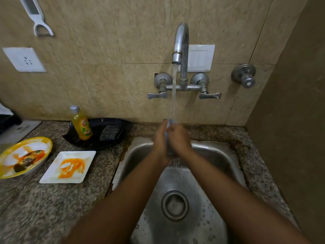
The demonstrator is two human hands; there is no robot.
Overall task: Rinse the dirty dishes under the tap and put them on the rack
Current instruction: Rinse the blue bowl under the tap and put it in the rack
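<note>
Water runs from the steel tap [181, 43] into the steel sink [211, 152]. My left hand [161, 140] and my right hand [179, 138] are pressed together under the stream, closed around a small pale, see-through object [169, 123]. Only its top edge and a strip between my palms show, so I cannot tell what it is. On the counter to the left lie two dirty dishes. One is a yellow-rimmed round plate [44, 140] with orange and dark food remains. The other is a white square plate [52, 173] smeared with orange. No rack is in view.
A black tray [112, 122] behind the plates holds a yellow soap bottle [81, 124] and a dark scrubber [110, 132]. Two tap handles [157, 95] [210, 95] and a separate valve [246, 78] stick out of the tiled wall. A brown panel [290, 120] closes off the right side.
</note>
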